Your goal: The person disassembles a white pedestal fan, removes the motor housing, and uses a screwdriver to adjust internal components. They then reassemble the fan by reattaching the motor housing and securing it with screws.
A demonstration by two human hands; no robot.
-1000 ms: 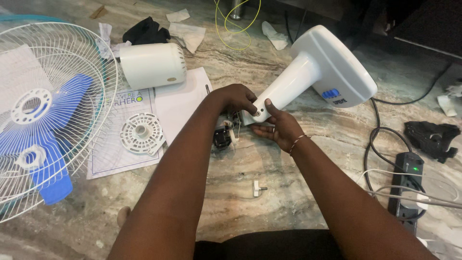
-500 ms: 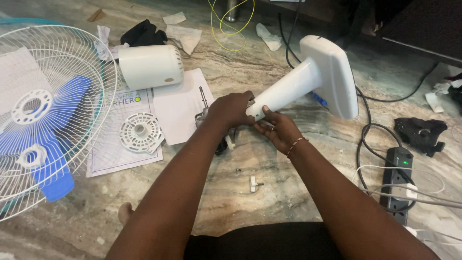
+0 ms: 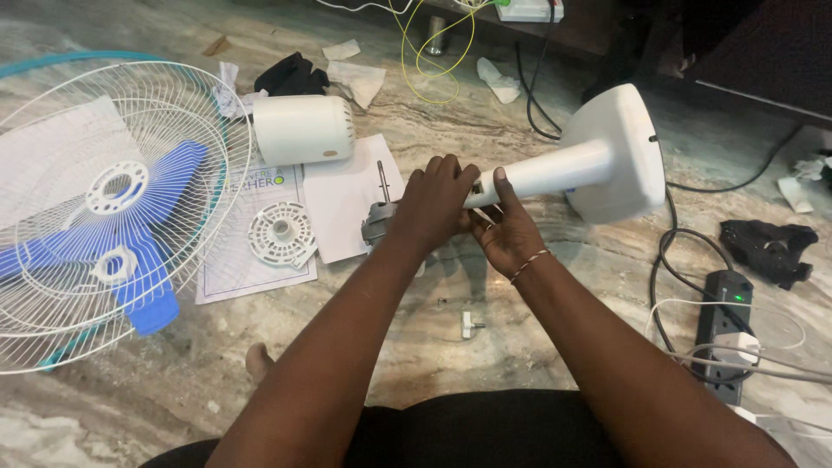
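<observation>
1. Fan stand (image 3: 572, 169), white with a tapering neck and a broad base, is held up off the stone floor (image 3: 416, 347), neck end towards the person and base tipped away to the right.
2. Nearest the camera, a small white screw-like part (image 3: 469, 324) lies loose on the floor, well apart from both hands; I judge it could easily be knocked away by a forearm.
3. Right hand (image 3: 507, 227) cups the narrow end of the neck from below, fingers curled shut on it, thumb on top, a thin bracelet at the wrist.
4. Left hand (image 3: 433, 204) reaches in palm down, fingers closed over the joint where the neck meets a grey motor (image 3: 378, 221) with its shaft upright.
5. The heavy base hangs unsupported, so the stand may twist out of the grip.
6. Farther left lie a paper sheet (image 3: 251, 251), a white round grille piece (image 3: 280, 234), a white motor cover (image 3: 302, 130) and a wire guard with blue blades (image 3: 104, 208).
</observation>
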